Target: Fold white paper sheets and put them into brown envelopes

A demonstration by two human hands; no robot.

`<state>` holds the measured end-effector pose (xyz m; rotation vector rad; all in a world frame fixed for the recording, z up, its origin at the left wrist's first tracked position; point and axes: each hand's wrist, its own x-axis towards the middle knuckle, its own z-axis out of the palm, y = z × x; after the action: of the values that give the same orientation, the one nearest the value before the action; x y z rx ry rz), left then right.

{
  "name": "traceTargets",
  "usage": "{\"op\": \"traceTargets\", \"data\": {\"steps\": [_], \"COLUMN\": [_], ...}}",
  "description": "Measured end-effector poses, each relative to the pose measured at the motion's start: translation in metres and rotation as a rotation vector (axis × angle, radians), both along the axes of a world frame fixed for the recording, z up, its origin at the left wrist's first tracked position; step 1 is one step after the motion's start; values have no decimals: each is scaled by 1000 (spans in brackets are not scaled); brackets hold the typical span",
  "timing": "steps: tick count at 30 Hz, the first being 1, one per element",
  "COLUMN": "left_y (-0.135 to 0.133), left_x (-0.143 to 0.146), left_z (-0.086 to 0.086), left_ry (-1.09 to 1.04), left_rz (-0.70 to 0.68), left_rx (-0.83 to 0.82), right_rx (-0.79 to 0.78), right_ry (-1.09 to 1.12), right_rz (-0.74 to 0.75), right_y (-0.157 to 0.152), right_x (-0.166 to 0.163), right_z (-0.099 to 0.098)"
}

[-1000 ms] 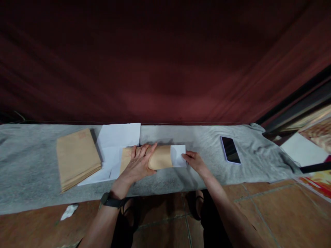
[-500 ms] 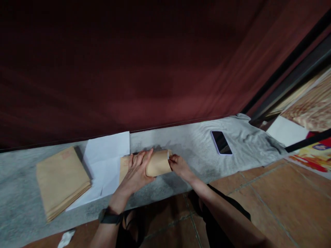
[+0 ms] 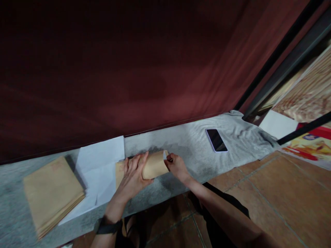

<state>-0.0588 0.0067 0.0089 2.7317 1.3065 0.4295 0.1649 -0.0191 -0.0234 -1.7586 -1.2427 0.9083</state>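
A brown envelope (image 3: 154,164) lies on the grey cloth-covered ledge (image 3: 186,144). My left hand (image 3: 134,174) rests on its left part, fingers wrapped over it and holding its mouth bulged open. My right hand (image 3: 176,166) is at the envelope's right end, fingers pinched on a folded white sheet (image 3: 164,155). Only a small corner of that sheet shows outside the envelope.
White paper sheets (image 3: 99,168) lie left of the envelope, and a stack of brown envelopes (image 3: 50,193) sits farther left. A phone (image 3: 216,140) lies face up on the cloth to the right. A dark red curtain hangs behind; tiled floor lies below.
The white sheet has slid leftwards into the envelope, from mostly showing to a small corner. My right hand followed it to the envelope's mouth. The view tilted and swung.
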Motion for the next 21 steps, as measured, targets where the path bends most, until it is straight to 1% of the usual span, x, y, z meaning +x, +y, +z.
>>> {"op": "traceTargets", "data": {"steps": [3, 6, 9, 11, 13, 21], "left_y": [0, -1, -1, 0, 0, 0], "left_x": [0, 0, 0, 0, 0, 1], "left_z": [1, 3, 5, 5, 5, 4], "left_ry": [0, -7, -16, -20, -24, -3], "left_rz": [-8, -14, -22, -28, -30, -40], "left_rx": [22, 38, 44, 42, 39, 31], "right_rx": [17, 41, 27, -11, -32, -14], "right_ry": [75, 229, 403, 461, 469, 438], "right_rz": [-72, -126, -52, 13, 35, 49], "right_y": [1, 5, 8, 9, 9, 9], "right_x": [-2, -2, 0, 3, 5, 7], "right_z": [-5, -11, -15, -16, -16, -19]}}
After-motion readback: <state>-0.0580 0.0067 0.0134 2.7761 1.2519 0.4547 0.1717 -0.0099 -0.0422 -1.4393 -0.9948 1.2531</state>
